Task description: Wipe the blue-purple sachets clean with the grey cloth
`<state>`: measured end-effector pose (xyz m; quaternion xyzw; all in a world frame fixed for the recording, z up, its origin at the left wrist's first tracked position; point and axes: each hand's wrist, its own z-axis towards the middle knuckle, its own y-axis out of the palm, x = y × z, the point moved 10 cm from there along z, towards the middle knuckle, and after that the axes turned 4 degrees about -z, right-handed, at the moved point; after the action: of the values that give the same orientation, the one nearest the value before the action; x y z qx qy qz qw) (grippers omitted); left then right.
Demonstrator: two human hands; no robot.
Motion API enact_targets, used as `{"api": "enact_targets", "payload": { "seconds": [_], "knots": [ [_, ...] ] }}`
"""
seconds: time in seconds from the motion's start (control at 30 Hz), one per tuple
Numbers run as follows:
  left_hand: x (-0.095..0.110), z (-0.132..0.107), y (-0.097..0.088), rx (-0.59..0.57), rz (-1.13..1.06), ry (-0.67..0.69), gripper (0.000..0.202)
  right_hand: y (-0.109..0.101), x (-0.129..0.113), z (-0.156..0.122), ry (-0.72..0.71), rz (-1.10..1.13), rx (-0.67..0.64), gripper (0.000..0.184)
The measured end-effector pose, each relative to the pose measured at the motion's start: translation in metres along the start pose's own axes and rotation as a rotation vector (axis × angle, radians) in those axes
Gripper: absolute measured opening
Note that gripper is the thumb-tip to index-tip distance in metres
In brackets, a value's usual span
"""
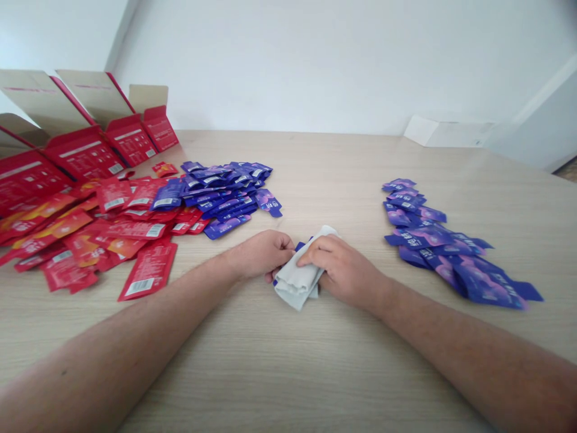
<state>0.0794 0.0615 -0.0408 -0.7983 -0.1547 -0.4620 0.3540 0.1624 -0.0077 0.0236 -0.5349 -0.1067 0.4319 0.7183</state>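
Note:
Near the middle of the table, my right hand (345, 267) grips a folded white cloth (298, 281). The cloth lies over a blue-purple packet (299, 246), of which only small bits of edge show. My left hand (265, 255) is closed at the packet's left side, its fingertips pinching it by the cloth's edge. Ahead and to the left lies a heap of blue-purple packets (225, 192). On the right, more blue-purple packets (444, 243) overlap in a slanting row. Most of the held packet is hidden by the cloth and fingers.
Red and orange packets (112, 228) are heaped on the left, partly against the purple heap. Several red cardboard boxes (85, 153) stand behind them with flaps raised. A white box (446, 131) lies at the back right by the wall. The table (252, 373) is pale wood.

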Motion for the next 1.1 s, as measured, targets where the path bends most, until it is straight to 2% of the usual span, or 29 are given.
{"api": "enact_targets", "payload": {
  "seconds": [0.13,0.3,0.47,0.6,0.77,0.93,1.1],
  "knots": [
    [0.0,-0.001,0.001,-0.017,0.006,-0.013,0.023,0.004,-0.01,0.0,-0.105,0.042,-0.043,0.036],
    [0.001,-0.001,0.001,-0.014,-0.007,-0.018,0.019,-0.003,0.011,0.001,0.031,-0.006,0.022,0.039],
    [0.001,-0.002,0.002,-0.02,0.014,-0.026,0.018,0.001,-0.001,0.001,-0.067,0.038,-0.016,0.037],
    [0.002,-0.003,0.001,-0.01,0.016,-0.024,0.018,-0.004,0.009,0.001,0.018,0.026,0.041,0.04],
    [0.003,-0.004,0.001,-0.011,0.008,-0.013,0.017,0.004,-0.004,0.001,-0.055,0.056,-0.042,0.036],
    [0.004,-0.005,0.0,-0.005,-0.01,0.01,0.019,0.001,0.006,0.001,0.042,0.006,0.0,0.037],
    [0.002,-0.005,0.001,-0.019,0.039,-0.002,0.018,0.006,-0.006,0.001,-0.039,0.045,-0.057,0.038]
  ]
}}
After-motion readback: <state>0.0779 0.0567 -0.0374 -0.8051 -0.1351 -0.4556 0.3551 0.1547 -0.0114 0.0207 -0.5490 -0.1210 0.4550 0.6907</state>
